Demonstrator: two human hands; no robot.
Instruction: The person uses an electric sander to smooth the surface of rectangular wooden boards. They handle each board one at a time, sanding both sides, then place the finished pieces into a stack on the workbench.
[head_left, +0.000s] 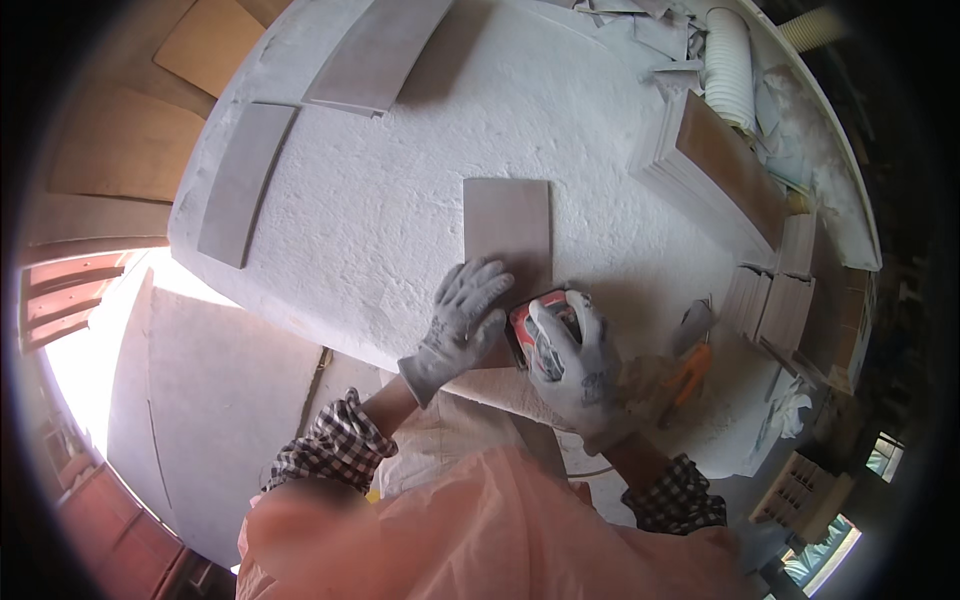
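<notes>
A flat rectangular panel (507, 217), grey-brown and dusty, lies before me on the table, its near part partly hidden by my hands. My right hand (581, 367), in a grey dusty work glove, grips a red and black palm sander (555, 326) from above, over the panel's near right side. My left hand (466, 322), gloved alike, lies palm down at the panel's left edge with its fingers stretched out, holding nothing. Only a little space separates it from the sander. The sander's underside is hidden.
Dust coats the pale table (360, 202). A single panel (247, 184) lies left, stacked panels (379, 56) at the back. On the right are a leaning panel stack (720, 172), smaller stacks (765, 304), an orange-handled tool (686, 379) and a white corrugated hose (729, 67) among scraps.
</notes>
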